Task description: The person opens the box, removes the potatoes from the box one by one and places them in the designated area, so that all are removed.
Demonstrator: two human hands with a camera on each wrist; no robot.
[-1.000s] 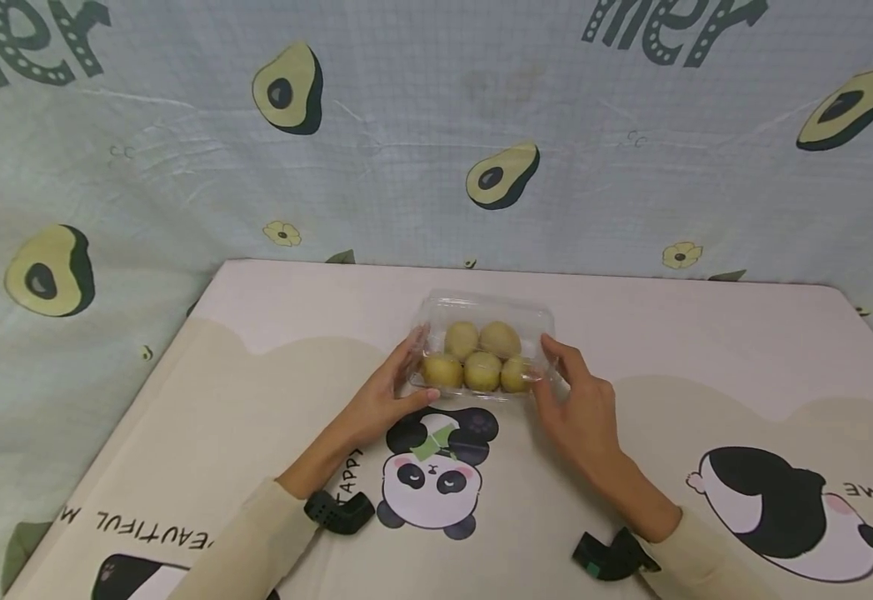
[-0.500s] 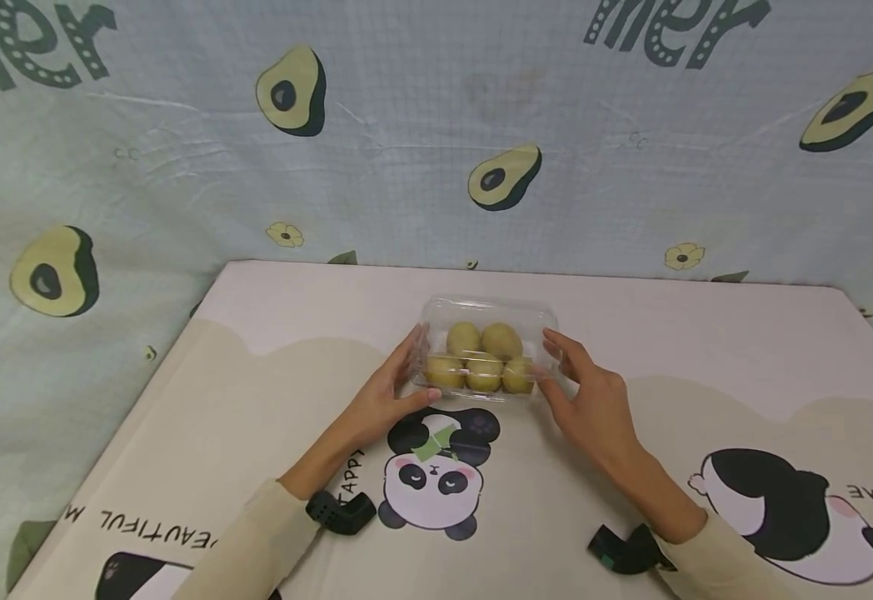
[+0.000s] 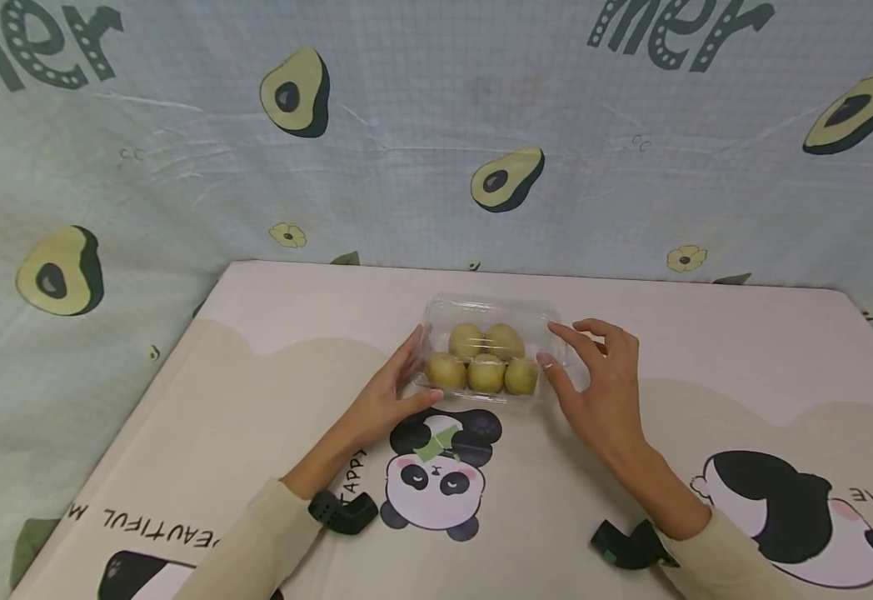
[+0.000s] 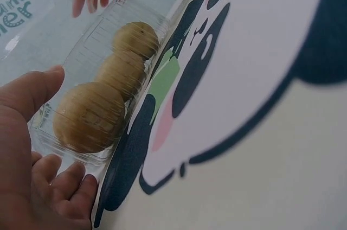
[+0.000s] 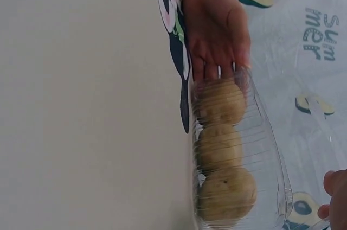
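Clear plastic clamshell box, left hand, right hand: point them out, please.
Clear plastic clamshell box (image 3: 491, 309): head view, far lid edge.
Left hand (image 3: 384, 400): head view, back of hand.
Right hand (image 3: 607, 392): head view, back of hand.

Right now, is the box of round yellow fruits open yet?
Not yet. The clear box sits shut on the table, five fruits inside. The left hand steadies one end; the right hand touches the other. The lid is not lifted.

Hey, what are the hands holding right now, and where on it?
The left hand holds the clear plastic box at its left end; the right hand touches the right end.
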